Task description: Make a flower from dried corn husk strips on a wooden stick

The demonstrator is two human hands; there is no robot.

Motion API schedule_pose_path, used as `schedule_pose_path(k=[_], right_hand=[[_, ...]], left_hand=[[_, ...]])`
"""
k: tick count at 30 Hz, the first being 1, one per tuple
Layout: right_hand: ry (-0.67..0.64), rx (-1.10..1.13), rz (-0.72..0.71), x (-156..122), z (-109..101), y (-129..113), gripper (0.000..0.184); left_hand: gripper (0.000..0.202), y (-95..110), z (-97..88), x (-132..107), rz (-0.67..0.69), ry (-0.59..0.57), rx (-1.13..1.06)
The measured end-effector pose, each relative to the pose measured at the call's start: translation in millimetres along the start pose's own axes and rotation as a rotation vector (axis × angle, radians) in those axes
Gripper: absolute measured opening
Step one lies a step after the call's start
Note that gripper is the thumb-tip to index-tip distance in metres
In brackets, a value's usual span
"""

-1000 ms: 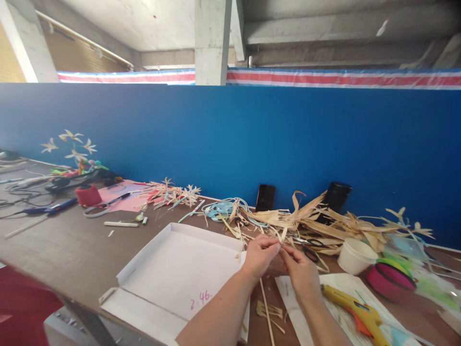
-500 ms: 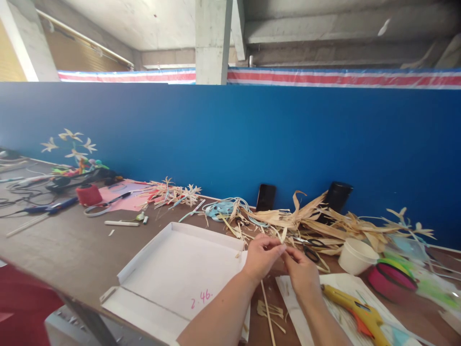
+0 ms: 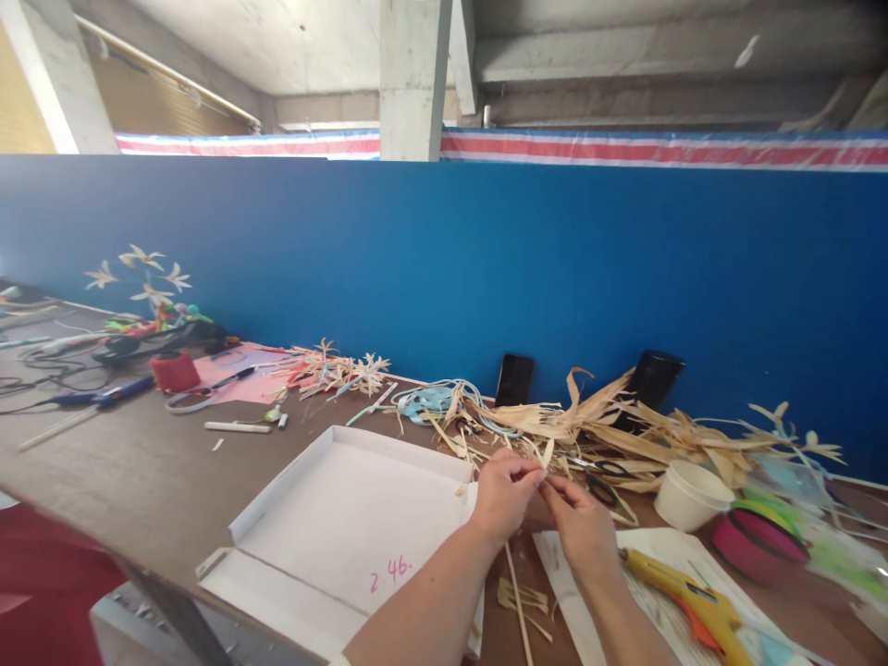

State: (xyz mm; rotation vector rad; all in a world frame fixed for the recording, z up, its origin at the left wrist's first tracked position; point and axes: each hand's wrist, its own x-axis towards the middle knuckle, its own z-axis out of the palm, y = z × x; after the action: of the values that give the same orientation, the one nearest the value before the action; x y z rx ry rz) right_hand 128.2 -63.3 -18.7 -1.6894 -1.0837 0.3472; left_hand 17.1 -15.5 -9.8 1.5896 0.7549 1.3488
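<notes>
My left hand [image 3: 505, 495] and my right hand [image 3: 577, 520] meet at the fingertips above the right edge of the white box lid. Both are closed in a pinch on a small pale piece of corn husk [image 3: 548, 453], whose pointed tip sticks up above the fingers; its lower part is hidden. Just behind them lies a pile of dried corn husks [image 3: 589, 421], with black-handled scissors [image 3: 602, 483] beside my right hand. Under my wrists a thin stick [image 3: 518, 601] rests on the brown table, near some cut husk scraps [image 3: 531, 595].
The white box lid [image 3: 347, 518] is at left. On the right are a yellow glue gun [image 3: 686, 597] on paper, a white cup [image 3: 692, 495] and a pink bowl [image 3: 756, 546]. A phone [image 3: 514, 379] leans on the blue partition [image 3: 416, 259]. Husk flowers [image 3: 367, 370] lie farther left.
The view has shifted very slightly. Both hands stay together with the husk piece between the fingertips; its tip has barely moved.
</notes>
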Motion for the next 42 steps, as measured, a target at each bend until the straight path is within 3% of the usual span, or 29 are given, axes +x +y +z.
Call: schedule_pose_path(k=[25, 37, 42], right_hand=[[0.02, -0.034, -0.08, -3, -4, -11, 0.037], [0.07, -0.121, -0.045, -6, -4, -15, 0.037], [0.056, -0.117, -0.068, -6, 0, -9, 0.036]], left_hand=[[0.01, 0, -0.9, 0, 0.1, -0.047, 0.066], [0.009, 1, 1.2, -2, 0.032, -0.042, 0.005], [0.012, -1, 1.7, -2, 0.01, 0.012, 0.023]])
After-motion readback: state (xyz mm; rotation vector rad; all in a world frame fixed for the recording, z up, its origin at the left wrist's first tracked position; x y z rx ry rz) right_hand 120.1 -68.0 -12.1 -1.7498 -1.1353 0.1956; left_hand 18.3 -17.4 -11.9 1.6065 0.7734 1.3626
